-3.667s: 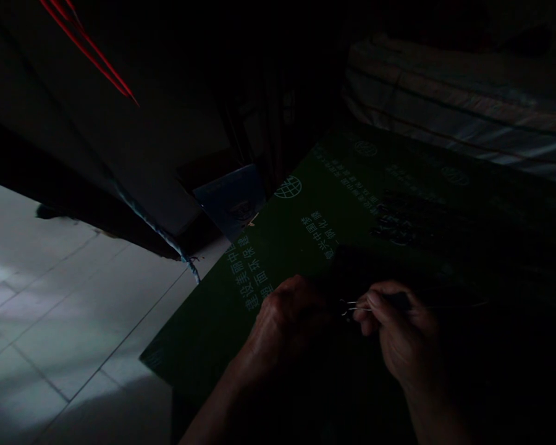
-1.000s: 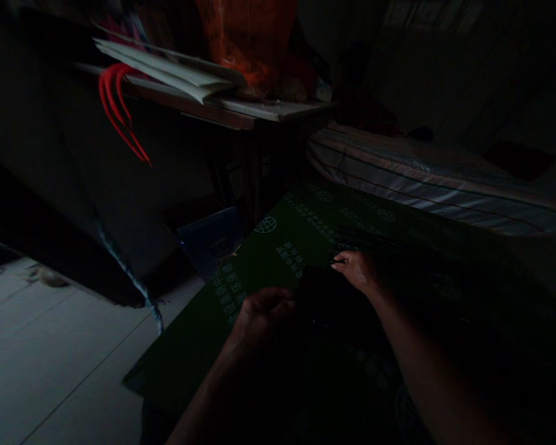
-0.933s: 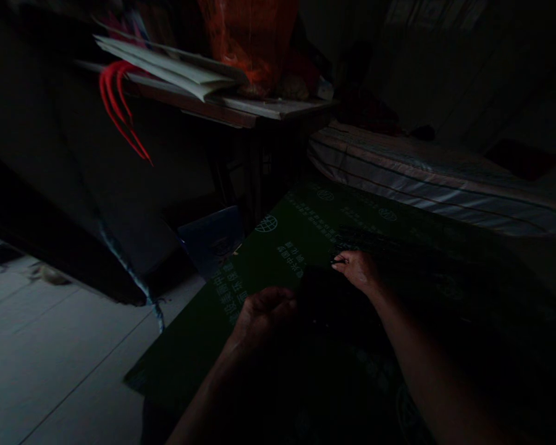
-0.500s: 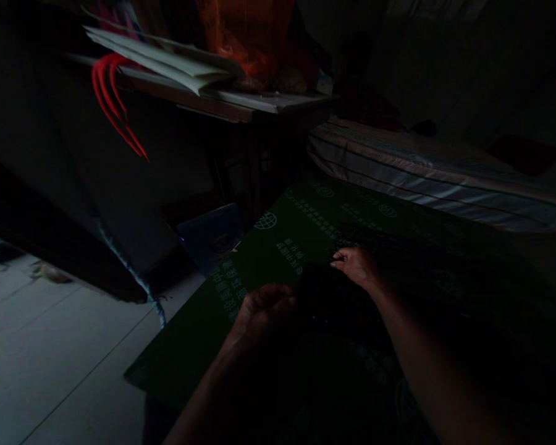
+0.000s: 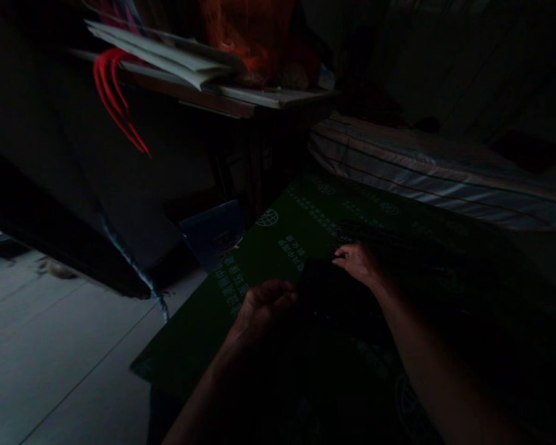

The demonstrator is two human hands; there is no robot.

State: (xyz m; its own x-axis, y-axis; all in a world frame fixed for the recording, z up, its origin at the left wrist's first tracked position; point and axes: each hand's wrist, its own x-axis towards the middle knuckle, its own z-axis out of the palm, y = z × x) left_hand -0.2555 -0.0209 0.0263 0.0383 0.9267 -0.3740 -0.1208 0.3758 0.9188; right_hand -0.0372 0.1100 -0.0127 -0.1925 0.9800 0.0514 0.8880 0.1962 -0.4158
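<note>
The scene is very dark. My left hand (image 5: 269, 301) is closed at the left edge of a black, flat item (image 5: 328, 296), and what its fingers hold is hidden in shadow. At the far side of that item, my right hand (image 5: 358, 262) is closed in a pinch beside a pile of thin dark strands (image 5: 368, 233); whatever lies between its fingertips is too small and dim to name. Both hands are over a green board (image 5: 254, 247) printed with pale lettering and globe marks.
Behind the board lies a striped mattress (image 5: 426, 176). A cluttered table (image 5: 241, 106) at the back left bears papers (image 5: 167, 59), an orange bag (image 5: 248, 37) and hanging red cords (image 5: 113, 99). Below it stands a blue box-like thing (image 5: 213, 232). Pale tiled floor (image 5: 74, 358) shows at left.
The view has shifted very slightly. Both hands keep almost the same places and the same closed shape.
</note>
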